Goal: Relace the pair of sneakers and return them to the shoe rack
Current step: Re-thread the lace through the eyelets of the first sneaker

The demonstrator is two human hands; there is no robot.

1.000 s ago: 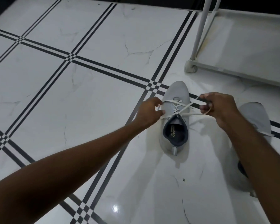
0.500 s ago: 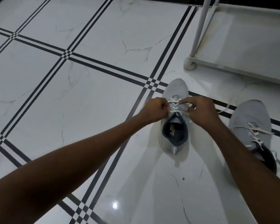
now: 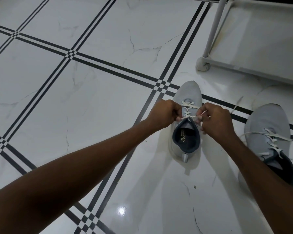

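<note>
A grey sneaker (image 3: 189, 92) with a dark blue lining stands on the tiled floor, toe pointing away from me. Its white lace (image 3: 187, 109) criss-crosses the eyelets. My left hand (image 3: 162, 114) pinches one lace end at the left of the shoe's throat. My right hand (image 3: 215, 120) pinches the other end at the right, and a loose tail runs off to the upper right. The second grey sneaker (image 3: 267, 130) lies to the right, laced, with loose ends; my right forearm covers part of it.
The white shoe rack (image 3: 210, 39) stands at the upper right, its post foot on the floor and a low shelf behind it. White marble tiles (image 3: 91, 98) with black stripe borders spread to the left and front.
My hands came in from a wide pull on the lace to close beside the shoe's throat. My right arm shifted left, uncovering the second sneaker.
</note>
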